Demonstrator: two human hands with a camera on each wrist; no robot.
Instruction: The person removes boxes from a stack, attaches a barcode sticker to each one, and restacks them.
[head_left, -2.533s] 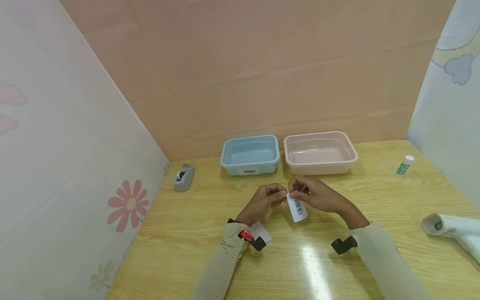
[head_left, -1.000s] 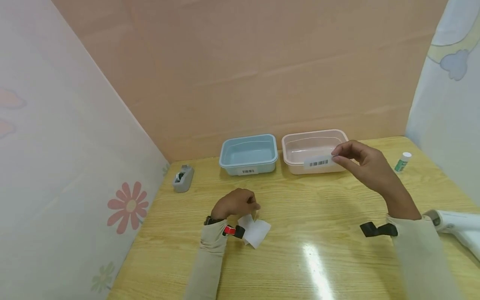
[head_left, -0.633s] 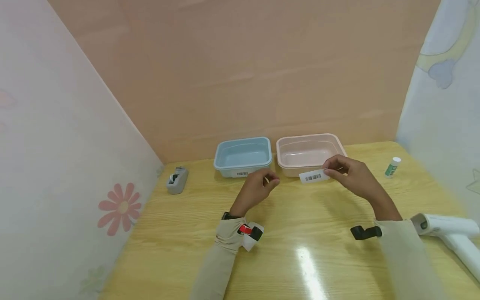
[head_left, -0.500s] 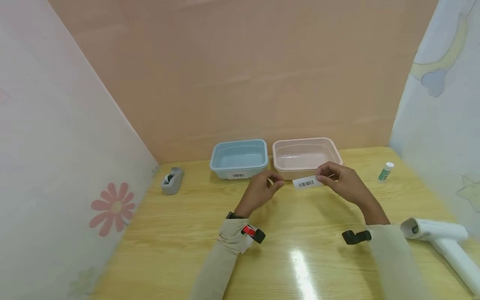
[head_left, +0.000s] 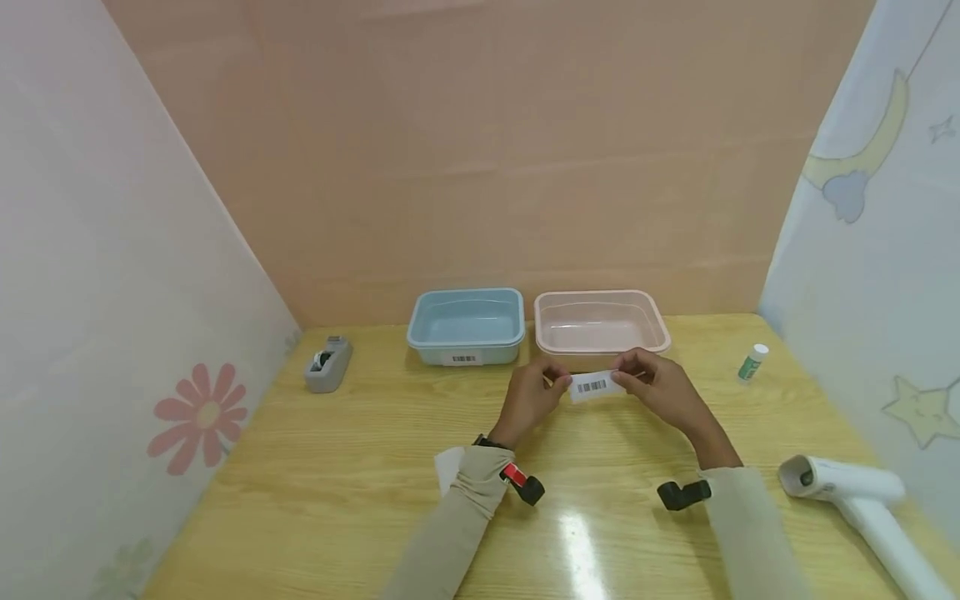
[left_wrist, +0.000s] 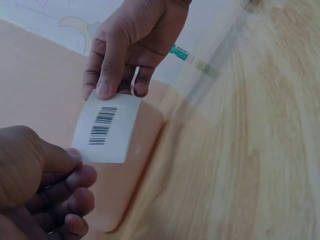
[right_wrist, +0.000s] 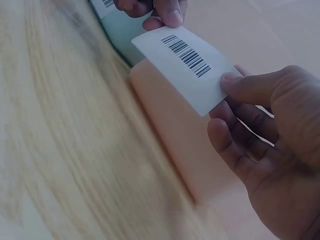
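A white barcode label point(head_left: 594, 387) point(left_wrist: 106, 128) point(right_wrist: 186, 65) is held level between both hands, just in front of the pink tub point(head_left: 600, 322). My left hand point(head_left: 534, 395) pinches its left end with thumb and fingers. My right hand point(head_left: 651, 385) pinches the right end. In the wrist views the label hangs in front of the pink tub's near wall point(right_wrist: 175, 125). The blue tub point(head_left: 466, 326) to the left carries a barcode label point(head_left: 462, 359) on its front. A white backing paper point(head_left: 448, 467) lies on the table beside my left sleeve.
A grey tape dispenser point(head_left: 327, 365) sits at the far left of the wooden table point(head_left: 360, 467). A glue stick point(head_left: 751, 363) stands at the right. A white handheld scanner point(head_left: 862, 508) lies at the near right. Screens wall in the table on three sides.
My right hand has brought the label down from over the pink tub to its front. My left hand left the backing paper on the table and took the label's left end.
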